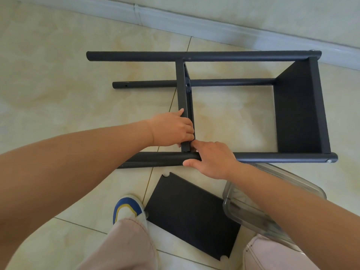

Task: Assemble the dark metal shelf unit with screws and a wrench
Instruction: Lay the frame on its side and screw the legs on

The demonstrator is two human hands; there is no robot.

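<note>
The dark metal shelf unit (204, 56) lies on its side on the tiled floor, with three round posts running left to right. One shelf panel (298, 110) is fixed at the right end. A middle shelf panel (182, 88) stands edge-on between the posts. My left hand (171, 129) grips the near end of that middle panel. My right hand (212, 158) grips the near post (282, 157) beside the joint, thumb under the tube, index finger pointing at the panel's corner. A screw head (329, 161) shows at the near post's right end. No wrench is visible.
A loose dark shelf panel (191, 215) lies flat on the floor near my feet. A clear plastic container (253, 209) sits to its right, partly under my right forearm. My shoe (126, 207) and trouser legs are at the bottom. A white baseboard (214, 26) runs behind the unit.
</note>
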